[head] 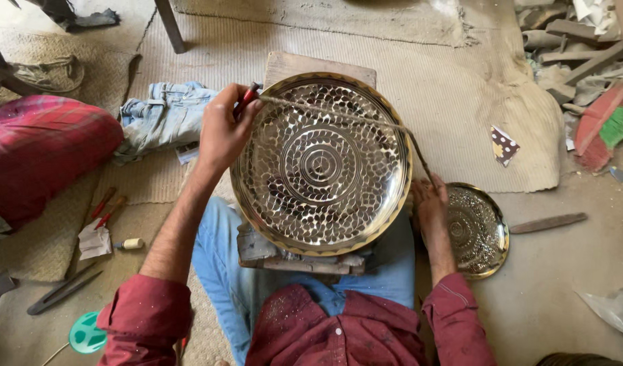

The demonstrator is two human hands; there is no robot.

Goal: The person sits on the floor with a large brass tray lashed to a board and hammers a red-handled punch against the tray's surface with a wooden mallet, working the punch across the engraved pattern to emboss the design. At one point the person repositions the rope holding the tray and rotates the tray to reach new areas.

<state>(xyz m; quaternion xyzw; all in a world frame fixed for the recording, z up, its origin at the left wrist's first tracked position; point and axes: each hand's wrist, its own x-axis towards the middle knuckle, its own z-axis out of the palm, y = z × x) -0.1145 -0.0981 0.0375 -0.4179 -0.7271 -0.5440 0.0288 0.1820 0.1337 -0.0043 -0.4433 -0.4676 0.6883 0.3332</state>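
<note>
Two hands at work: left hand [223, 132] gripping red-handled tool [247, 99] at engraved brass plate [321, 163] rim, right hand [430, 203] clutching taut cord [345, 116] stretched across.

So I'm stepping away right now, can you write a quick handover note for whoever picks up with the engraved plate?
Left hand: closed on a red-handled tool at the upper-left rim of the large engraved metal plate.
Right hand: gripping the lower end of a cord stretched taut across the plate's top edge.
The plate rests tilted on a wooden block in the lap. A smaller engraved plate lies on the floor by the right hand.
Done: pattern covers the plate's face.
Left: cannot tell from this view.
</note>
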